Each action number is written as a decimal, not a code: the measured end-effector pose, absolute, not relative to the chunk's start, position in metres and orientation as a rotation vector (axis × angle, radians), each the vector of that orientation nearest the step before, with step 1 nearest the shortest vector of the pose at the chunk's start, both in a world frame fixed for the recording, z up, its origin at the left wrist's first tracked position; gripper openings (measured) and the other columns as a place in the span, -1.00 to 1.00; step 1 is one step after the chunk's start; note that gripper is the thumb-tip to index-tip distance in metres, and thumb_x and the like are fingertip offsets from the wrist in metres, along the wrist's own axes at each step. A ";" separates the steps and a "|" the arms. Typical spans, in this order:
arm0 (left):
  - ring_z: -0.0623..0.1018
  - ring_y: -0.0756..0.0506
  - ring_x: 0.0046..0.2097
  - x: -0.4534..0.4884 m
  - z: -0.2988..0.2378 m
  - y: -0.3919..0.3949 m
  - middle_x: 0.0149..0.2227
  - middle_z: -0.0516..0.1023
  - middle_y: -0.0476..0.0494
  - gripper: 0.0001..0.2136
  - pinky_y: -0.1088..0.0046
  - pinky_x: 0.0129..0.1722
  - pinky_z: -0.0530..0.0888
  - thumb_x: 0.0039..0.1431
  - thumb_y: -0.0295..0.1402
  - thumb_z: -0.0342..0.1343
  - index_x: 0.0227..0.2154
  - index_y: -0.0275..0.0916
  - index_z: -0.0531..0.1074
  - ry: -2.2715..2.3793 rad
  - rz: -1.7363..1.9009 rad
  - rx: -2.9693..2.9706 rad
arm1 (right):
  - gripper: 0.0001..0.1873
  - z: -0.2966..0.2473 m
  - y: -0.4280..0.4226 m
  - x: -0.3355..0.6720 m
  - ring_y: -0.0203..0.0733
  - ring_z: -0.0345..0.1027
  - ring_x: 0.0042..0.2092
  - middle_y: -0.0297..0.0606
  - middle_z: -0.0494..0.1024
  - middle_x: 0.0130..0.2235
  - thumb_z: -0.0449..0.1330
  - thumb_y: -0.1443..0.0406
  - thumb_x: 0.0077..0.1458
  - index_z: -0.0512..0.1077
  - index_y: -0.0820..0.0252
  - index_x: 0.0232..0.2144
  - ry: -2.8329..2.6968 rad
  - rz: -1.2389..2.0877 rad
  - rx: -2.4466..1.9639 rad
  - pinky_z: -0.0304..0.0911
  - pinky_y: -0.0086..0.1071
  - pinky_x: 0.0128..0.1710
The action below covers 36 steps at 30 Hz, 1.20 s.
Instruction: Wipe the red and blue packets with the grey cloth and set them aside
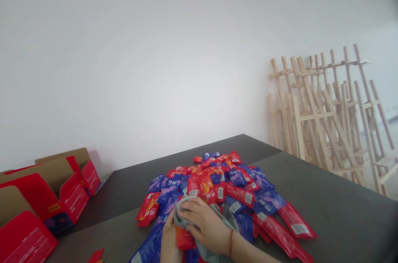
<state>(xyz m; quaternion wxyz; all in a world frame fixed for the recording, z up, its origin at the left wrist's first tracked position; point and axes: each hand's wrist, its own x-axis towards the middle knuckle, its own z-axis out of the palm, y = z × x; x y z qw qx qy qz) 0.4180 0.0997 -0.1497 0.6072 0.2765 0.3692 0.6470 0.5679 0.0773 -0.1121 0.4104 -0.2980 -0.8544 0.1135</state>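
Note:
A red and orange pouch (184,238) is gripped in my left hand (170,240), low in the middle of the head view. My right hand (207,223), with a red cord at its wrist, presses a grey cloth (184,210) over the top of that pouch. Part of the cloth hangs down behind my right wrist. Around and beyond both hands spreads a heap of red pouches (239,194) and blue pouches (270,201), many showing white barcodes. The fingertips of my left hand are partly hidden behind the cloth and pouch.
Red cardboard boxes (73,196) with cut-out fronts stand on the left of the dark table (336,213). A small red piece (96,256) lies at the near edge of view. Wooden easels (323,122) lean against the white wall at the right.

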 end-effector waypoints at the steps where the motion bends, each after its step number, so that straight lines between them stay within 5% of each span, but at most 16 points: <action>1: 0.64 -0.07 -0.37 0.421 -0.148 0.097 -0.36 0.69 -0.03 -0.78 0.44 -0.21 0.58 -0.05 -0.54 0.23 -0.31 -0.20 0.59 0.841 1.495 0.570 | -0.56 -0.115 0.080 0.567 -0.14 0.20 0.21 -0.18 0.46 0.17 0.12 0.38 0.24 0.42 0.22 0.15 -2.144 0.296 -0.799 0.04 -0.25 0.31; 6: 0.68 -0.05 -0.35 0.430 -0.123 0.083 -0.37 0.70 -0.17 -0.70 0.45 -0.22 0.60 0.31 -0.46 -0.08 -0.40 -0.30 0.56 0.690 1.322 0.297 | -0.58 -0.121 0.088 0.568 -0.14 0.28 0.14 -0.20 0.52 0.11 0.07 0.42 0.20 0.47 0.21 0.08 -2.262 0.309 -0.752 0.10 -0.22 0.26; 11: 0.67 -0.12 -0.39 0.419 -0.119 0.080 -0.40 0.69 -0.20 -0.74 0.38 -0.28 0.61 0.32 -0.39 0.01 -0.36 -0.35 0.59 0.692 1.168 0.330 | -0.61 -0.119 0.076 0.569 -0.16 0.33 0.07 -0.30 0.57 0.04 0.02 0.42 0.17 0.51 0.17 -0.03 -2.481 0.223 -0.441 0.15 -0.22 0.19; 16: 0.63 -0.08 -0.46 0.416 -0.133 0.083 -0.49 0.64 -0.13 -0.72 0.36 -0.24 0.58 0.33 -0.37 0.03 -0.43 -0.31 0.58 0.588 1.034 0.308 | -0.63 -0.120 0.078 0.571 -0.12 0.28 0.11 -0.29 0.54 0.08 0.10 0.39 0.18 0.47 0.14 0.03 -2.519 0.109 -0.680 0.12 -0.21 0.20; 21: 0.67 -0.14 -0.21 0.425 -0.144 0.082 -0.35 0.67 -0.13 -0.78 0.29 0.01 0.50 0.34 -0.32 0.04 -0.26 -0.24 0.59 0.412 0.974 0.283 | -0.60 -0.114 0.094 0.566 -0.08 0.29 0.09 -0.19 0.51 0.10 0.09 0.41 0.21 0.43 0.23 0.09 -2.444 -0.034 -1.041 0.14 -0.20 0.19; 28: 0.65 -0.08 -0.36 0.406 -0.144 0.091 -0.35 0.68 -0.11 -0.75 0.33 -0.07 0.53 0.31 -0.24 0.08 -0.14 -0.25 0.57 0.322 0.895 0.435 | -0.72 -0.115 0.068 0.570 -0.15 0.30 0.00 -0.37 0.54 0.09 0.13 0.28 0.29 0.43 0.12 0.03 -2.672 -0.309 -0.621 0.18 -0.26 -0.01; 32: 0.65 -0.21 -0.05 0.399 -0.135 0.096 -0.06 0.67 -0.24 -0.62 0.22 0.10 0.46 0.35 -0.25 0.00 0.16 -0.23 0.39 0.356 1.035 0.513 | -0.75 -0.119 0.054 0.589 -0.22 0.26 0.04 -0.52 0.51 0.12 -0.01 0.22 0.42 0.46 0.08 -0.07 -2.763 -0.398 -0.335 0.18 -0.29 -0.06; 36: 0.62 -0.20 0.03 0.396 -0.126 0.096 -0.01 0.64 -0.29 -0.61 0.20 0.13 0.46 0.40 -0.32 -0.07 0.22 -0.28 0.31 0.432 1.121 0.488 | -0.77 -0.121 0.065 0.603 -0.19 0.27 0.03 -0.47 0.54 0.08 0.02 0.27 0.39 0.48 0.04 -0.07 -2.639 -0.234 -0.627 0.17 -0.26 0.03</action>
